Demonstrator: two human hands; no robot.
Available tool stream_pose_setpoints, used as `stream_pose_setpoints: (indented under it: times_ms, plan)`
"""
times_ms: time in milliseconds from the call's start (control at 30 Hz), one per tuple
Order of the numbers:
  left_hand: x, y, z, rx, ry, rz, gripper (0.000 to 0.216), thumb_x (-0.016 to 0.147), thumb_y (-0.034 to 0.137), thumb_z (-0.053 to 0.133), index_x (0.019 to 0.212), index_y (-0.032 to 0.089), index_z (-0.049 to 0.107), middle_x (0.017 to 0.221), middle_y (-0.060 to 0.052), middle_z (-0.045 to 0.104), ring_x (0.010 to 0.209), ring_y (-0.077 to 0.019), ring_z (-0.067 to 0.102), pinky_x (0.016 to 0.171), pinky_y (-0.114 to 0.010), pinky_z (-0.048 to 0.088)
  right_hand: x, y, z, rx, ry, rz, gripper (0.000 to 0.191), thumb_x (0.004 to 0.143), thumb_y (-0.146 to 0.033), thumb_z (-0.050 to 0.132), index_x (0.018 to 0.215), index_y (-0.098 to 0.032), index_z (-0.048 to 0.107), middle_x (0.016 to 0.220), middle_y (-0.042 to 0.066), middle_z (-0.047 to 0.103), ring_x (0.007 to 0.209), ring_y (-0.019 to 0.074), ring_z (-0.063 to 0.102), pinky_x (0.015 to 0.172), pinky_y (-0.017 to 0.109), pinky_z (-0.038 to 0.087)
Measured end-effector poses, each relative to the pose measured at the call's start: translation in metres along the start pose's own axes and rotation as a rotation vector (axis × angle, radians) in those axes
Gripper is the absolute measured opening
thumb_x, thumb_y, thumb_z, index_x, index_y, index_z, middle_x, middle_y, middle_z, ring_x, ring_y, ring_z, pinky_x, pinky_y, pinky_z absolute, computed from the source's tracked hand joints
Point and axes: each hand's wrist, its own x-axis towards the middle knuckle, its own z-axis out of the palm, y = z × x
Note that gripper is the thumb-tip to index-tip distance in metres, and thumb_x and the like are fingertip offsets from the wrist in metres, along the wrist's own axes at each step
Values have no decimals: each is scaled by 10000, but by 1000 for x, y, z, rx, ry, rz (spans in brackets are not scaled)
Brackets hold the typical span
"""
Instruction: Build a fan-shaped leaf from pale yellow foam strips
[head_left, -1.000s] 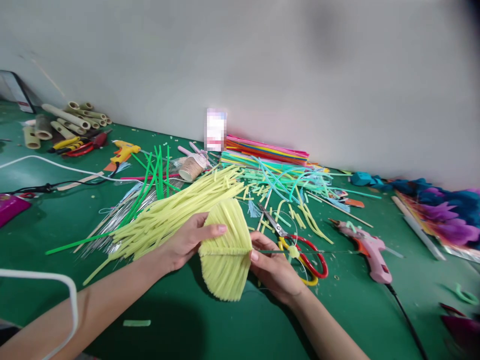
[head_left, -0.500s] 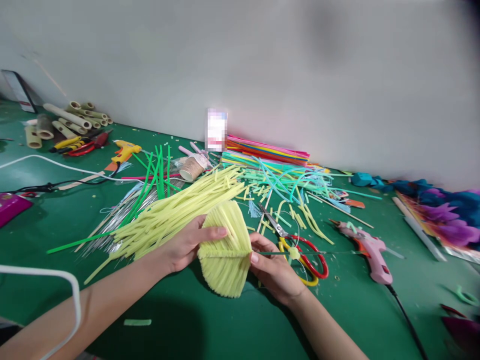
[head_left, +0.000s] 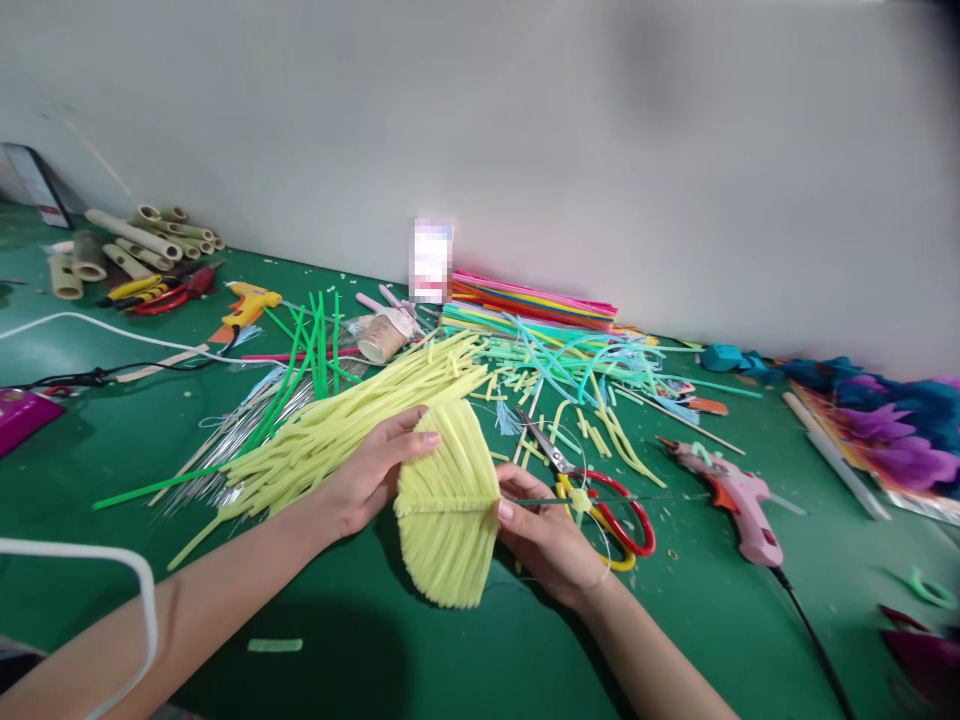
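Observation:
Both my hands hold a leaf-shaped piece of pale yellow pipe cleaners (head_left: 448, 510) just above the green table (head_left: 465, 650). My left hand (head_left: 367, 475) grips its left edge, thumb across the upper half. My right hand (head_left: 544, 540) pinches the right end of its middle rib, where a thin green wire stem (head_left: 600, 499) sticks out to the right. A heap of loose yellow pipe cleaners (head_left: 352, 420) lies just behind my left hand. Red and yellow scissors (head_left: 600, 500) lie right of my right hand.
A pink glue gun (head_left: 731, 495) lies at the right, its black cord running to the front. Coloured pipe cleaners (head_left: 532, 300), green stems (head_left: 311, 345), a twine spool (head_left: 382, 338), a yellow glue gun (head_left: 251, 300), bamboo tubes (head_left: 131, 245) and feathers (head_left: 892, 420) line the back.
My left thumb slid up and back along the leaf's top edge. The leaf tilted slightly and shifted a little left. My right hand stayed put.

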Motion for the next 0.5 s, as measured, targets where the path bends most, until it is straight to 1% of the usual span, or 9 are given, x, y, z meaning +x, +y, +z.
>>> stream_pose_setpoints:
  times_ms: [167,333,500]
  plan:
    - [0,1,0,-1,23,-15,308,808,305,691,1075,153,684,932,-83,750,846,-235,700,776,-306,534,1,0,0,-20,17,22,233,690,-297,834,848,-218,682,849,-15,656,768,126,597,721,253,455]
    - [-1,0,-1,13,8,-52,333,798,318,708,1087,152,688,951,-94,757,863,-246,706,798,-321,539,0,2,-4,-4,17,33,225,697,-286,827,846,-213,675,847,-17,653,774,131,602,742,269,459]
    - [0,-1,-2,32,9,-80,253,788,281,728,991,132,708,887,-97,766,810,-235,714,765,-312,546,0,2,-3,-1,8,40,234,700,-293,825,861,-214,673,850,-17,651,770,131,605,746,271,461]
